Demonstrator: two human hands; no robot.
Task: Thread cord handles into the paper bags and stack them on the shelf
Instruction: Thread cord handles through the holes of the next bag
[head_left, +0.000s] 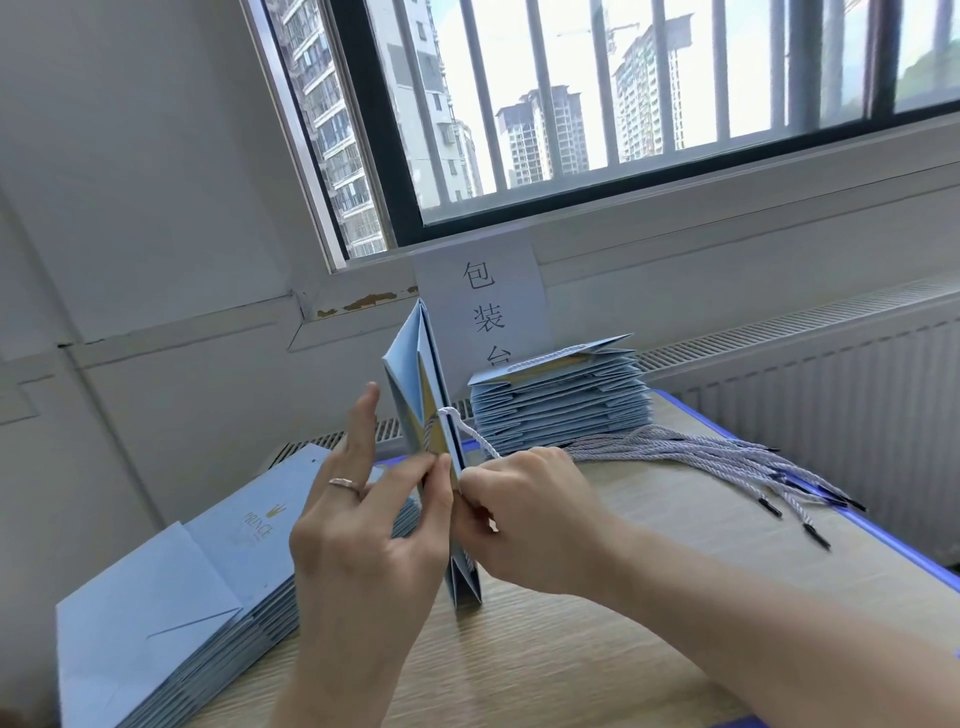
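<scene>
**Head view: pale blue bag stood on edge, both hands at its near side**

At the left a stack of flat bags (171, 597) lies on the wooden table (623, 639). They are pale blue, and the top one is printed with a gold crown and "PRINCE". Next comes the left hand (358, 525), with a ring (344, 484) on one finger. Its thumb and curled fingers pinch the near edge of the paper bag (415, 364), and the forefinger stands straight along the bag's side. The bag is folded flat and stands upright on the table, with its gusset folds facing the camera and gold showing inside them. A white twisted cord (470, 434) loops out of the bag about midway up and slants down into the right hand (524, 514). That hand's curled fingers nip the cord right against the bag's edge. Behind, a pile of corded bags (561, 410) sits on the table. At the far right, loose cords (727, 457) with black tips fan across the table.
</scene>
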